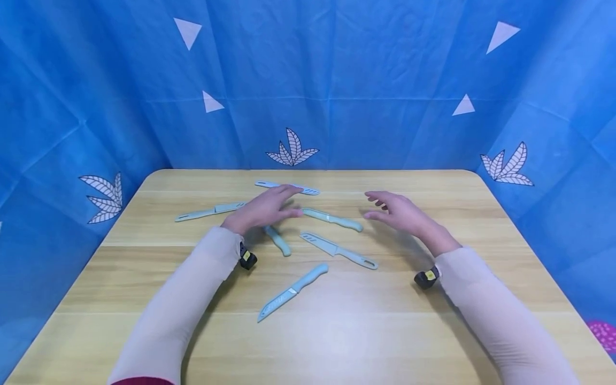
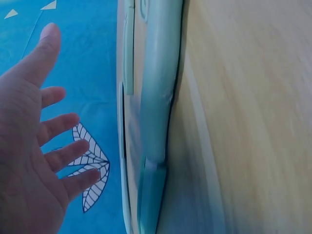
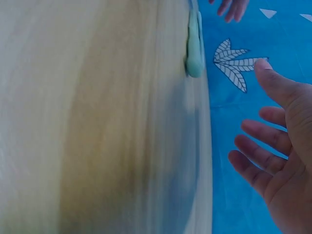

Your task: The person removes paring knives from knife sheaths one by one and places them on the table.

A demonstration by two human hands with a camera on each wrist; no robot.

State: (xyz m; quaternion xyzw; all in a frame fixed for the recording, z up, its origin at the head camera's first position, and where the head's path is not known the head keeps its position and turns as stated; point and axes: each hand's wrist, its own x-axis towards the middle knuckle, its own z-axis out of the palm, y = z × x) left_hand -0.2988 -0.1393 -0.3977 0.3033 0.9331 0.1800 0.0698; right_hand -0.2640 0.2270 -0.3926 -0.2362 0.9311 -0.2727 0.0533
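My left hand (image 1: pixel 264 210) hovers over the knives left of centre, fingers relaxed and holding nothing. Under it, a knife with a pale green handle (image 1: pixel 277 241) is partly hidden, and a knife (image 1: pixel 194 215) pokes out to its left. A flat sheathed knife (image 1: pixel 309 191) lies behind its fingertips. Between the hands rest a curved-handled knife (image 1: pixel 346 222) and a wide sheathed knife (image 1: pixel 353 257). Nearer me lies another sheathed knife (image 1: pixel 310 277), slanting. My right hand (image 1: pixel 397 213) floats to the right of the knives, fingers loosely bent, nothing held. In the left wrist view a knife handle (image 2: pixel 158 83) looms close.
The wooden table (image 1: pixel 375 331) has rounded back corners. A blue curtain (image 1: pixel 385 64) with white triangles and leaf prints hangs behind and at both sides. Small black cameras are strapped to the left wrist (image 1: pixel 247 259) and right wrist (image 1: pixel 426 277).
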